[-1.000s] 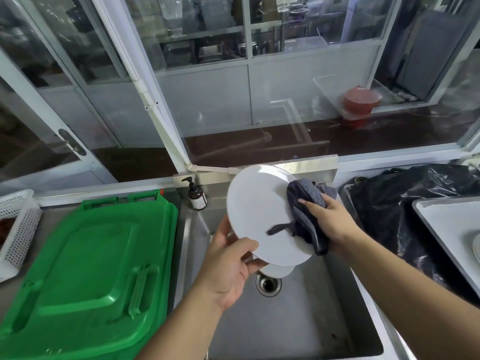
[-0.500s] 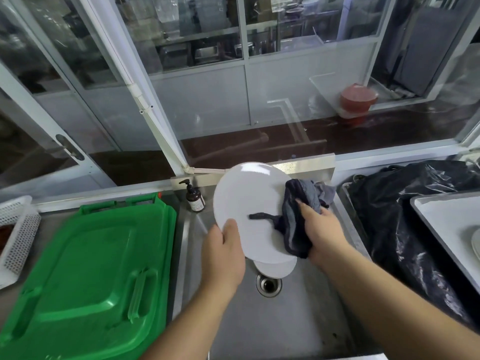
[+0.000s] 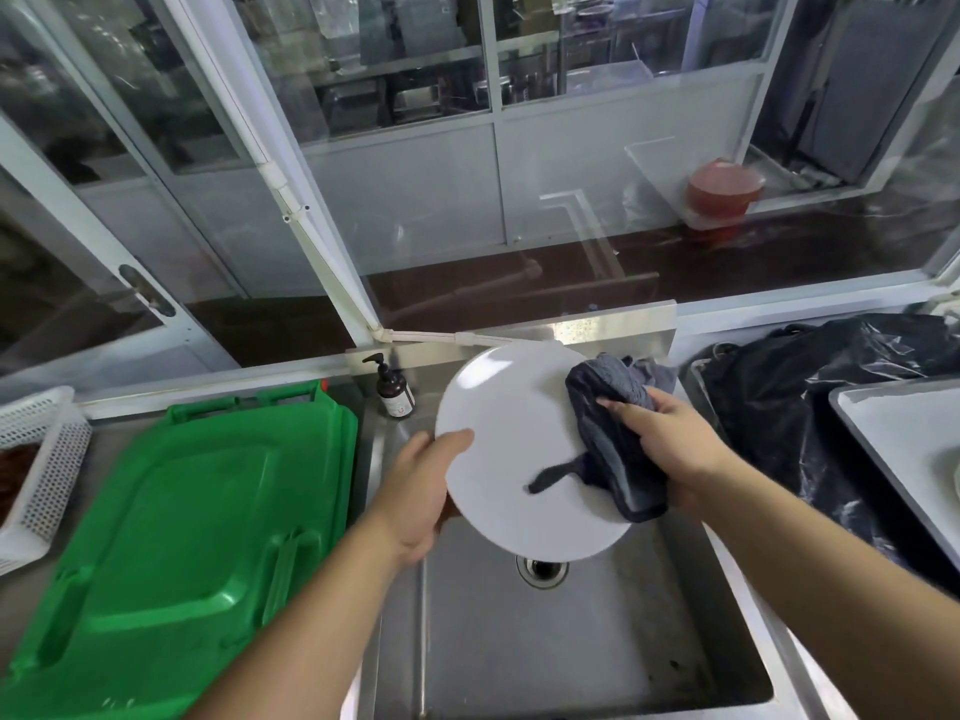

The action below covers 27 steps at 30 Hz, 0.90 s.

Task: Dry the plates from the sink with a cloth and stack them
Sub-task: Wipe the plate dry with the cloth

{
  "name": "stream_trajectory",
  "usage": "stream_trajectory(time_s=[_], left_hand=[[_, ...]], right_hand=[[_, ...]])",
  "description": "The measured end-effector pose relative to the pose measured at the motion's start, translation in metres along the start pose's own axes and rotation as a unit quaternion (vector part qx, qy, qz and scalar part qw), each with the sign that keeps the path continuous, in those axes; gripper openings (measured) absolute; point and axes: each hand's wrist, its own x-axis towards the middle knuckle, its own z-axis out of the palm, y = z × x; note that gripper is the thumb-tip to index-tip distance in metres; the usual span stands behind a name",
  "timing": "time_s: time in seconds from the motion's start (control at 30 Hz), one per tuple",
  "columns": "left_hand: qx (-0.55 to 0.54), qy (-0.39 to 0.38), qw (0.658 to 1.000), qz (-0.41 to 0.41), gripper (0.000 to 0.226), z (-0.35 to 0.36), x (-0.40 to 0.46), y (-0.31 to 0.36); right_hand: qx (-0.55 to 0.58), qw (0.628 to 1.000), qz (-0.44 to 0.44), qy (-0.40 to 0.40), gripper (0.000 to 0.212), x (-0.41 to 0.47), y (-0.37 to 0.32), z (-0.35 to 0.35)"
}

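I am tilting a white plate [image 3: 519,449] over the sink [image 3: 545,646], left hand [image 3: 415,491] fingers gripping its rim, right hand [image 3: 670,444] clenching a dark cloth [image 3: 613,433] against it so drips are falling into the basin.

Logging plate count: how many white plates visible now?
2, maybe. One plate held over the sink; a partial rim on the right-edge tray. More may be hidden behind the held plate.

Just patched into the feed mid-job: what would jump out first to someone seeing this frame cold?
The white plate held tilted above the steel sink, at centre: the left hand grips its left rim while the right hand presses a dark cloth against its right side. Next, the big green bin lid filling the counter on the left. On the right, a black plastic bag sits beside a grey tray.
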Motion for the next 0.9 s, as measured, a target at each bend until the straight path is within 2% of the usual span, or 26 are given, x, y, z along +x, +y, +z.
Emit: stream_trajectory(time_s=[0.07,0.23,0.37,0.53,0.63,0.73,0.83,0.9], left_hand=[[0.039,-0.017,0.999,0.01,0.037,-0.003,0.004,0.004],[0.081,0.044,0.993,0.07,0.048,0.005,0.003,-0.005],[0.072,0.101,0.988,0.092,0.028,0.025,-0.006,-0.022],[0.083,0.159,0.978,0.111,0.037,0.048,-0.019,-0.035],[0.014,0.11,0.993,0.048,0.021,0.042,-0.013,-0.035],[-0.055,0.06,0.997,0.007,0.018,0.025,-0.005,-0.023],[-0.039,0.021,0.999,-0.007,0.03,0.006,0.004,-0.008],[-0.004,0.002,1.0,-0.008,0.025,0.0,0.009,0.001]], right_hand=[[-0.018,1.0,-0.005,-0.013,0.02,0.001,-0.006,0.002],[0.029,0.997,0.0,0.065,0.005,0.005,0.006,0.017],[0.118,0.985,0.053,0.114,0.006,0.004,0.03,0.03],[0.185,0.969,0.113,0.115,0.019,-0.006,0.055,0.042],[0.162,0.975,0.108,0.108,0.019,-0.005,0.05,0.031],[0.104,0.987,0.081,0.09,0.009,-0.003,0.031,0.017],[0.038,0.997,0.051,0.046,0.008,-0.001,0.007,0.005],[0.003,0.999,0.039,0.014,0.012,0.001,-0.005,0.001]])
